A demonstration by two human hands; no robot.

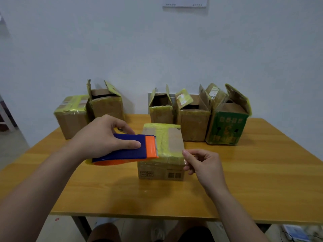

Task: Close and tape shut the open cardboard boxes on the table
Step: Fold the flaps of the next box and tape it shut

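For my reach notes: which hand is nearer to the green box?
Right. The right hand lies nearer the viewer and left of the green box; the left hand, gripping the tape dispenser, is farther left.

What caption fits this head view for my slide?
Left hand holds the tape dispenser on the closed front box while the right hand pinches tape at its near corner.

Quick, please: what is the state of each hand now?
Left hand: grips the tape dispenser.
Right hand: fingers curled at the taped box corner; whether they pinch anything cannot be told.
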